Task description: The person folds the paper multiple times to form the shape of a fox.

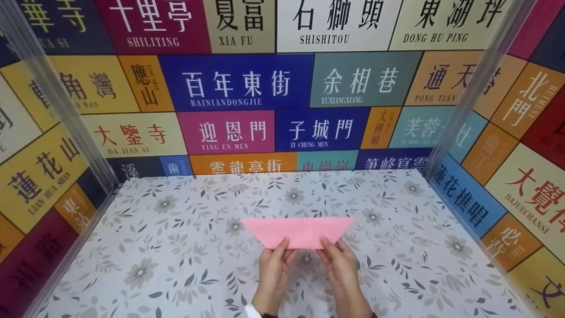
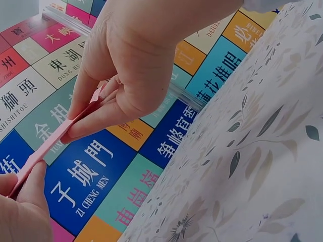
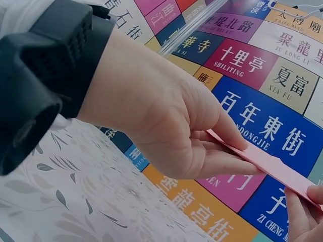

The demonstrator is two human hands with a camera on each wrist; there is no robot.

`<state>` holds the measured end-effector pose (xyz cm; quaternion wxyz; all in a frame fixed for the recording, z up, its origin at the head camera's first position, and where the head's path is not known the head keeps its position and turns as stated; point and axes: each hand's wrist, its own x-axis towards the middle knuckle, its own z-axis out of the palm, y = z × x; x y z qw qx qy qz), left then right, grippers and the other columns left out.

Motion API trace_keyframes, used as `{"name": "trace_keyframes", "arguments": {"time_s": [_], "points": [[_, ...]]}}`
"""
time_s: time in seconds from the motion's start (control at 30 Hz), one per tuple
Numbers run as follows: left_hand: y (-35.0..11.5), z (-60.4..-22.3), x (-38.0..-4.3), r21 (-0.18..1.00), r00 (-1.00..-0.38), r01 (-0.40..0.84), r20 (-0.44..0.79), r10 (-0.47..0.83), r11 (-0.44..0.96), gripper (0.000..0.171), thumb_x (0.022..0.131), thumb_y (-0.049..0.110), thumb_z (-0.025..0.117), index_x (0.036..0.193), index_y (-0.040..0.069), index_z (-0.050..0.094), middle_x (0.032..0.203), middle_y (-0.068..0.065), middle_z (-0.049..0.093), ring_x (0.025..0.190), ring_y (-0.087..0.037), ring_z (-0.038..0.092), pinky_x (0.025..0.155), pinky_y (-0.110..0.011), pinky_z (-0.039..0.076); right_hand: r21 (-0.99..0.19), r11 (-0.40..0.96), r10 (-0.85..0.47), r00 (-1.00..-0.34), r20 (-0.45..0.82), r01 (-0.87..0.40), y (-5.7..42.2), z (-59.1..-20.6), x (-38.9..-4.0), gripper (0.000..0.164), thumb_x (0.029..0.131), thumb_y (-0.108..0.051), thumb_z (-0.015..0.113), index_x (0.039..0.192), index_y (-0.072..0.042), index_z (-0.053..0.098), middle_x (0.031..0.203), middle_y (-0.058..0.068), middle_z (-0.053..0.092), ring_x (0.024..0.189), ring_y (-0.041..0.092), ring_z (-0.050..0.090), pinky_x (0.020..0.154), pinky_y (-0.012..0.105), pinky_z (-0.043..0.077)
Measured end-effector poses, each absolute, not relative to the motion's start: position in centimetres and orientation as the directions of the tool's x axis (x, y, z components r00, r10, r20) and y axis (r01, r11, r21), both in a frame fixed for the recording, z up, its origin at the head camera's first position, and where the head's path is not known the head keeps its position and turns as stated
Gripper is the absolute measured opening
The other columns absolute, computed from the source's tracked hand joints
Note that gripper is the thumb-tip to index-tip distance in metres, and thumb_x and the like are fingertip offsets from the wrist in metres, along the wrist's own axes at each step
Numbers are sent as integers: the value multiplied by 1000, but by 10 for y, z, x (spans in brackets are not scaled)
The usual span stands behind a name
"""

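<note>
A pink sheet of folded paper (image 1: pixel 300 229), trapezoid in outline with its longer edge at the far side, is held up between both hands in the head view. My left hand (image 1: pixel 274 268) pinches its near edge toward the left corner, thumb on top. Toward the right corner my right hand (image 1: pixel 343 265) pinches the same edge, also thumb on top. Seen edge-on in the left wrist view, the paper (image 2: pixel 48 143) is a thin strip between the thumbs and fingers. In the right wrist view the folded layers of the paper (image 3: pixel 275 167) show as a narrow band.
Beneath the hands lies a white tabletop (image 1: pixel 185 238) printed with grey leaves and flowers. Walls of colourful panels with lettering (image 1: pixel 236 81) stand behind and at both sides, with clear strips (image 1: pixel 459 84) at the corners. A black wrist camera (image 3: pixel 55 75) sits on the left wrist.
</note>
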<state>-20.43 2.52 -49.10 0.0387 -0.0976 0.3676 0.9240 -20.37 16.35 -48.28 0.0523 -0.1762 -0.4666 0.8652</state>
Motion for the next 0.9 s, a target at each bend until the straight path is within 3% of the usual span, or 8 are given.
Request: {"name": "trace_keyframes", "arguments": {"time_s": [0.2, 0.53, 0.9], "points": [[23, -491, -204, 682, -973, -160, -231, -3, -714, 47, 84, 9, 57, 124, -6, 36, 102, -16, 61, 95, -26, 62, 83, -31, 48, -884, -458, 238, -946, -222, 92, 166, -482, -205, 55, 77, -10, 68, 122, 8, 42, 96, 8, 61, 87, 16, 63, 80, 27, 49], [18, -491, -208, 680, -973, -175, -228, 21, -712, 54, 81, 10, 62, 126, -3, 34, 112, -17, 56, 100, -26, 60, 84, -31, 47, -953, -245, 298, -921, -251, 180, 168, -487, -205, 54, 69, -21, 75, 113, 3, 53, 100, 11, 63, 88, 18, 64, 77, 26, 51], [15, -490, -208, 739, -972, -164, -233, -20, -654, 53, 81, 8, 61, 125, -3, 35, 107, -16, 58, 94, -24, 62, 82, -28, 48, -953, -231, 236, -939, -249, 195, 172, -487, -204, 58, 69, -24, 75, 115, 1, 51, 101, 13, 62, 91, 22, 63, 77, 28, 51]]}}
